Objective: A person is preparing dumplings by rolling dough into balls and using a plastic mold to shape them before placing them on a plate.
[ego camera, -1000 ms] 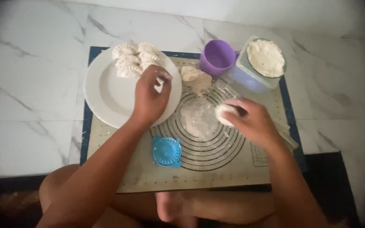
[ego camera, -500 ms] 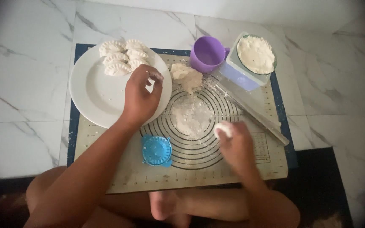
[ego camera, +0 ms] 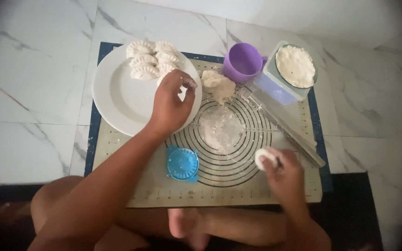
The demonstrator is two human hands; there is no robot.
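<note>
Nearest the camera, bare crossed legs [ego camera: 196, 227] rest at the lower edge of a beige silicone pastry mat [ego camera: 238, 190], thin and flat, bordered in dark blue and printed with concentric black rings and ruler marks. On its near half, the right hand [ego camera: 287, 174] curls its fingers closed around a small, smooth ball of white dough [ego camera: 264, 158], which sits at the fingertips just above the mat. To its left lies a round blue plastic dumpling press [ego camera: 183, 163] with a scalloped rim, flat on the mat. Further in, a thin, floury disc of rolled dough [ego camera: 219, 129] fills the centre of the rings. The left hand [ego camera: 173, 104] hovers over the right edge of a glossy white round plate [ego camera: 117, 97], fingers bent and pinched narrow on a small white bit that is too hidden to identify. Beyond the disc sits a rough, lumpy mound of dough [ego camera: 218, 84], and a slim rolling pin [ego camera: 284, 125] lies diagonally to the right. At the plate's far side, several crescent dumplings [ego camera: 152, 60] with crimped edges cluster together. Farthest stand a purple plastic cup [ego camera: 244, 62] and a square translucent container [ego camera: 287, 74] holding crumbly white filling, on the white marble floor [ego camera: 29, 56].
</note>
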